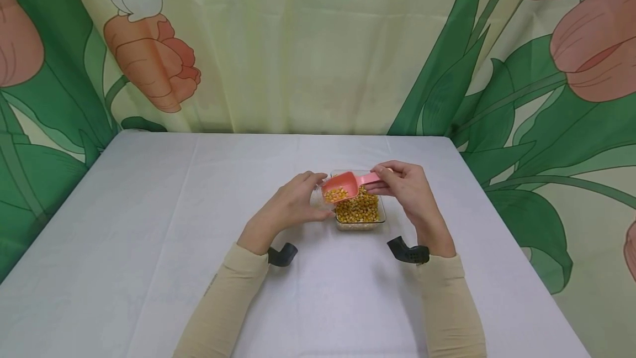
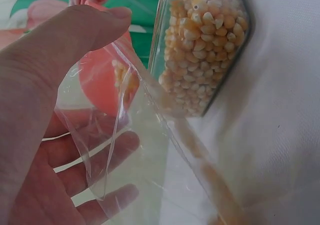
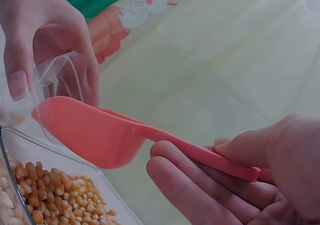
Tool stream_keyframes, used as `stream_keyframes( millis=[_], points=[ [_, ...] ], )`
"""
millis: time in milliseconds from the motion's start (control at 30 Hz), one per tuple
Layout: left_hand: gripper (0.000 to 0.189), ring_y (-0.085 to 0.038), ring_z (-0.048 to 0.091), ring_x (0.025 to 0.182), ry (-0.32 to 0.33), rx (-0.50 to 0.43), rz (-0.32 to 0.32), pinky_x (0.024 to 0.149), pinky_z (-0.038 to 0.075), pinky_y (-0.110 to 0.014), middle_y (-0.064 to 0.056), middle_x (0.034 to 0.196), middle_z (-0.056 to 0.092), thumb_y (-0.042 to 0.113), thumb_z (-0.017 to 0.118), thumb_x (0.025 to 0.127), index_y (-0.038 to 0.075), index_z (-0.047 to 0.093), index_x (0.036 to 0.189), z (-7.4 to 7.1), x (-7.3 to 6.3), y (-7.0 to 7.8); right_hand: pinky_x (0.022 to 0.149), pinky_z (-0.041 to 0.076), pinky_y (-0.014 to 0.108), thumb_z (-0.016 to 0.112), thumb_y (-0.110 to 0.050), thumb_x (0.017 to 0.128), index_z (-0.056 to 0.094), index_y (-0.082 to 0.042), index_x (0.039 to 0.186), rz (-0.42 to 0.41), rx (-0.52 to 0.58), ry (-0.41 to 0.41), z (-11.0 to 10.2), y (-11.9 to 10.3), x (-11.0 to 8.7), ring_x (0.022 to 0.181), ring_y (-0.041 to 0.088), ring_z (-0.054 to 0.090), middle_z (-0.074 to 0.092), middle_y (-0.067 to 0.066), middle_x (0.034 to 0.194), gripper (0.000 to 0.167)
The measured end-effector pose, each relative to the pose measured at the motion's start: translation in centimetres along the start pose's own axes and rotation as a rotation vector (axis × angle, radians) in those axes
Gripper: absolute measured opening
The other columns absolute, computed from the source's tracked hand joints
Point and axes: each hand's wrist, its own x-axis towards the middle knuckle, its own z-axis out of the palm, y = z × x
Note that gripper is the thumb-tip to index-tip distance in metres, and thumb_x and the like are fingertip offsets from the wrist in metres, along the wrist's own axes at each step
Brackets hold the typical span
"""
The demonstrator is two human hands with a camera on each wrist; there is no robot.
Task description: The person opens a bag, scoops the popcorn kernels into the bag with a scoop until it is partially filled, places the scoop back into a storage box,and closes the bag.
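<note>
My right hand (image 1: 408, 185) pinches the handle of a pink scoop (image 1: 349, 182) between thumb and fingers. Yellow corn kernels (image 1: 336, 195) lie in the scoop's bowl, which tilts toward the left. A clear plastic bag (image 2: 145, 160) hangs in my left hand (image 1: 290, 203), its mouth spread between the thumb and the fingers. In the left wrist view the scoop's tip sits at the bag's mouth, and some kernels show blurred low in the bag. Under the scoop stands a glass container (image 1: 361, 226) filled with more corn kernels (image 3: 62, 197).
A white cloth covers the table (image 1: 124, 236). Behind it hangs a curtain (image 1: 298, 59) printed with tulips, leaves and a rabbit on a carrot. Dark wrist mounts (image 1: 409, 251) stick out from both wrists.
</note>
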Motion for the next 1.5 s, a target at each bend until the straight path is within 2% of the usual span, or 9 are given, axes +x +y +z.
stream_keyframes(
  millis=[167,367,500,633,767,933,1133,1333,1500],
  points=[
    [0.082,-0.021,0.057,0.116,-0.003,-0.012,0.003,0.096,0.052,-0.042,-0.004,0.129,0.059,0.049,0.079,0.077,0.013,0.047,0.144,0.03,-0.07,-0.04,0.078,0.060,0.029,0.059,-0.022,0.100,0.061,0.008,0.120,-0.012,0.002,-0.009,-0.01,0.11,0.00,0.078,0.014,0.075,0.071,0.020,0.103,0.037],
    [0.085,-0.020,0.056,0.116,-0.014,-0.008,0.015,0.094,0.052,-0.041,-0.003,0.126,0.058,0.047,0.081,0.076,0.015,0.045,0.145,0.13,-0.01,-0.22,0.077,0.060,0.030,0.058,-0.021,0.100,0.061,0.009,0.120,-0.018,0.016,-0.012,-0.02,0.24,0.10,0.078,0.014,0.075,0.072,0.006,0.094,0.036],
    [0.094,-0.021,0.054,0.118,-0.038,-0.011,-0.009,0.095,0.052,-0.042,-0.003,0.127,0.057,0.049,0.083,0.073,0.016,0.040,0.149,0.18,-0.01,-0.25,0.078,0.060,0.030,0.058,-0.022,0.100,0.060,0.009,0.120,-0.013,0.013,-0.022,0.03,0.15,0.11,0.080,0.014,0.075,0.072,0.007,0.096,0.036],
    [0.104,-0.024,0.054,0.121,-0.052,0.010,-0.024,0.099,0.051,-0.044,-0.007,0.130,0.056,0.050,0.085,0.070,0.010,0.034,0.151,0.37,0.07,-0.34,0.079,0.060,0.030,0.059,-0.023,0.100,0.061,0.007,0.120,-0.005,0.009,-0.029,0.03,0.07,0.12,0.081,0.015,0.075,0.072,0.008,0.097,0.035],
    [0.097,-0.025,0.056,0.119,-0.025,0.041,-0.014,0.099,0.051,-0.043,-0.008,0.129,0.058,0.047,0.084,0.073,0.005,0.039,0.147,0.50,0.11,-0.46,0.079,0.060,0.030,0.060,-0.023,0.100,0.061,0.007,0.121,-0.010,0.010,-0.038,-0.01,0.07,0.13,0.081,0.016,0.075,0.071,0.009,0.099,0.037],
    [0.085,-0.024,0.058,0.119,-0.012,0.027,-0.028,0.100,0.050,-0.042,-0.008,0.130,0.059,0.042,0.081,0.077,0.007,0.043,0.144,0.43,0.22,-0.47,0.080,0.059,0.031,0.062,-0.024,0.098,0.062,0.005,0.119,-0.039,-0.002,-0.059,-0.13,-0.07,-0.04,0.082,0.017,0.076,0.071,0.010,0.100,0.036],
    [0.080,-0.024,0.059,0.120,-0.004,-0.004,-0.032,0.101,0.050,-0.042,-0.007,0.129,0.060,0.037,0.080,0.078,0.008,0.044,0.143,0.34,0.32,-0.54,0.080,0.059,0.029,0.061,-0.023,0.098,0.062,0.006,0.120,-0.087,-0.050,-0.069,-0.20,-0.29,-0.19,0.083,0.017,0.075,0.071,0.011,0.101,0.037],
    [0.078,-0.022,0.059,0.119,0.005,-0.002,-0.030,0.100,0.051,-0.041,-0.006,0.129,0.060,0.036,0.078,0.079,0.008,0.044,0.143,0.33,0.25,-0.52,0.080,0.059,0.028,0.062,-0.023,0.098,0.064,0.004,0.118,-0.114,-0.081,-0.064,-0.34,-0.55,-0.35,0.085,0.023,0.076,0.071,0.014,0.101,0.033],
    [0.075,-0.021,0.060,0.117,0.013,-0.005,-0.021,0.098,0.052,-0.040,-0.005,0.126,0.062,0.035,0.078,0.080,0.008,0.046,0.142,0.31,0.21,-0.53,0.081,0.059,0.027,0.061,-0.025,0.098,0.064,0.004,0.119,-0.133,-0.084,-0.053,-0.75,-0.48,-0.42,0.084,0.019,0.076,0.072,0.012,0.099,0.035]
  ],
)
